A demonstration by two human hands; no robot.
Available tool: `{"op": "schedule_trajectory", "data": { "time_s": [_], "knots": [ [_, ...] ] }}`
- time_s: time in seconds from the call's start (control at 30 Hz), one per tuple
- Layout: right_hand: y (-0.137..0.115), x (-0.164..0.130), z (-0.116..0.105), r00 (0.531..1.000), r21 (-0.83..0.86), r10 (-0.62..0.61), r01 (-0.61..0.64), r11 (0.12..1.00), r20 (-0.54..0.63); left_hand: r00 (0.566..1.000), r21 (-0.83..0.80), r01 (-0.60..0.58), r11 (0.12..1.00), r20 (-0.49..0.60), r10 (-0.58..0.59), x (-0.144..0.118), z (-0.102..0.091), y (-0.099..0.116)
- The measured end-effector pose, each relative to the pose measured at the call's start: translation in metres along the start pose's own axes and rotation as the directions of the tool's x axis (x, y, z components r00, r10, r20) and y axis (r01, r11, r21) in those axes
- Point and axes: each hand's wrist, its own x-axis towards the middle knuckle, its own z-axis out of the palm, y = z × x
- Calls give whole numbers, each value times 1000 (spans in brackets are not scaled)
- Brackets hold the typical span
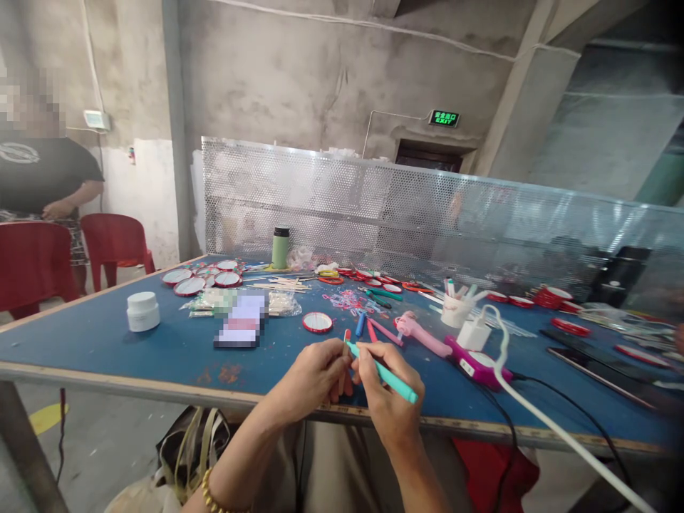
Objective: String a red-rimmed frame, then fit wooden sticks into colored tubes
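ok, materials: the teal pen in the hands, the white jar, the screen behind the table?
Slim teal pen, in the right hand: looks like matte plastic, evenly coloured, no glare. Short white lidded jar: probably opaque plastic, soft sheen. Grey perforated screen: likely sheet metal, with a regular hole pattern and dull silvery shine.

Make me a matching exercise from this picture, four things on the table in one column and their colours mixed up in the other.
Things:
1. Pen in the right hand
2. Jar near the left table edge
3. Flask at the back
4. Charger block

Colours:
A. White, with a white cable
B. Teal
C. Green with a dark cap
D. White, with a screw lid

Pairs: 1-B, 2-D, 3-C, 4-A
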Motion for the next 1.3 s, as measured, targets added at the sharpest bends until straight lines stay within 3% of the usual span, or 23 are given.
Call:
{"op": "schedule_trajectory", "data": {
  "time_s": [1.3],
  "knots": [
    [-1, -1, 2, 999, 0, 6, -6, 1000, -46, 1000, -10, -4, 1000, 0, 4, 2, 0, -1]
  ]
}}
